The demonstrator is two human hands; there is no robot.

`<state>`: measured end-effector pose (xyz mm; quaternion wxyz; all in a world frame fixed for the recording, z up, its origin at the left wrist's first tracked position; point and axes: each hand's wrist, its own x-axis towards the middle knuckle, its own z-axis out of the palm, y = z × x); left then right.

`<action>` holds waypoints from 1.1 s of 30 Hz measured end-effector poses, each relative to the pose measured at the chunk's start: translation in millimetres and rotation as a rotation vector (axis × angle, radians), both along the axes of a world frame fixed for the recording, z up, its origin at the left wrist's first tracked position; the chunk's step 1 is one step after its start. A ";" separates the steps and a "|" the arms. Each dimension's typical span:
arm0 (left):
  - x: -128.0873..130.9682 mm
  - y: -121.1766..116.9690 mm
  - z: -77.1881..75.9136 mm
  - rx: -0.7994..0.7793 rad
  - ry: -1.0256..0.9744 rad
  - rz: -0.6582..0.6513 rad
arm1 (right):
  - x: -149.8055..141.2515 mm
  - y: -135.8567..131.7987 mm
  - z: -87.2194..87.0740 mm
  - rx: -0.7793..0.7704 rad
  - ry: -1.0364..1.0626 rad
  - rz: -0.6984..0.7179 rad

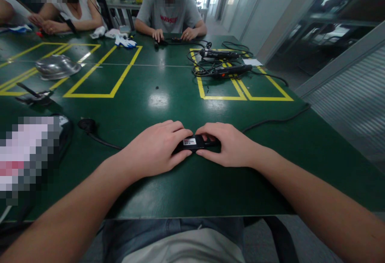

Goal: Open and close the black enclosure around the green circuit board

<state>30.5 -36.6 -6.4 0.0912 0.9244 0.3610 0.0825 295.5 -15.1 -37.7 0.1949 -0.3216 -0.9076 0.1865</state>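
A small black power adapter (197,143) with a white label lies low over the green table in front of me, its two ends hidden in my hands. My left hand (164,146) wraps its left part, thumb and fingers on either side. Around the right end, where a narrower black piece shows, curl the fingers of my right hand (225,144). A black power plug (87,125) rests on the table to the left, its cord running under my left wrist. From behind my right hand a black cable (276,120) leads to the table's right edge.
Two black corded tools (228,70) lie tangled in cables at the far right. A metal bowl (57,66) and a dark tool (34,94) sit at left, near a blurred-out object (27,150). Across the table, a person (170,14) handles a black corded item; white gloves (124,41) lie nearby.
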 end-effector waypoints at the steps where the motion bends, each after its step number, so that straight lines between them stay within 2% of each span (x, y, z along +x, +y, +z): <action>1: -0.2 -0.2 0.0 0.002 -0.003 0.000 | 0.1 0.1 -0.3 0.005 0.004 0.003; 33: 1.1 -0.9 3.0 -0.010 0.014 0.019 | 0.7 -0.8 0.9 0.023 -0.012 -0.002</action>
